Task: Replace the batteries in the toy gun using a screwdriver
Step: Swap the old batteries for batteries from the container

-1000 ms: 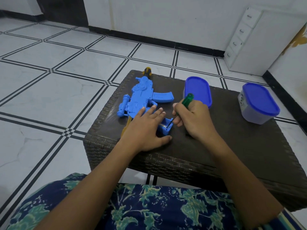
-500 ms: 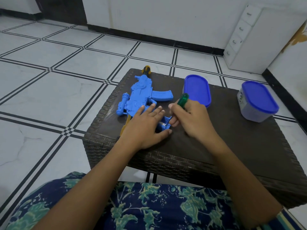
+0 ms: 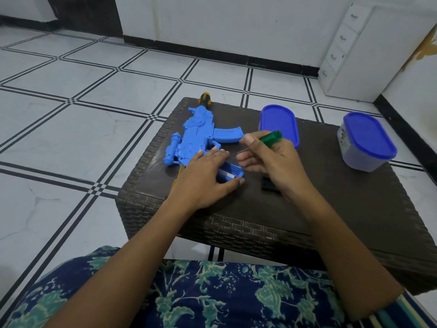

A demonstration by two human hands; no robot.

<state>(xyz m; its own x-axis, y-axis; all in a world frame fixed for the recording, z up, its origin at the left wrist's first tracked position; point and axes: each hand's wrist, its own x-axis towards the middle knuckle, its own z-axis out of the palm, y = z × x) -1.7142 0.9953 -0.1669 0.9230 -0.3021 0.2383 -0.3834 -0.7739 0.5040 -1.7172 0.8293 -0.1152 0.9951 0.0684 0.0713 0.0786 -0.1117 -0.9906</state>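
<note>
Toy gun (image 3: pixel 196 138) lies flat on the left half of the table (image 3: pixel 331 209). Its long axis runs near to far and the yellow-black muzzle points away from the person, reaching the far edge by the far-left corner. The magazine sticks out to the right and the scope sits on the left side, close to the table's left edge.

Nearest is the lap in patterned cloth (image 3: pixel 212 292), then the table's near edge.

The left hand (image 3: pixel 208 178) lies flat with fingers straight, pressing on the gun's near end. Its thumb lies alongside the open battery compartment (image 3: pixel 233 170), where a battery (image 3: pixel 225 174) is visible.

The right hand (image 3: pixel 267 159), just right of the gun, pinches the green-handled screwdriver (image 3: pixel 269 137). The shaft is angled left toward the left fingertips; I can't tell whether it touches them. A small black part (image 3: pixel 269 184) lies on the table, partly under that hand.

There is bare tabletop on the near right, beyond the right forearm.

Further back, one blue-lidded container (image 3: pixel 279 124) sits right of the magazine, and a second container (image 3: pixel 369 140) is at the right edge. A white drawer unit (image 3: pixel 350 48) stands on the tiled floor (image 3: pixel 71 138) at the back.
</note>
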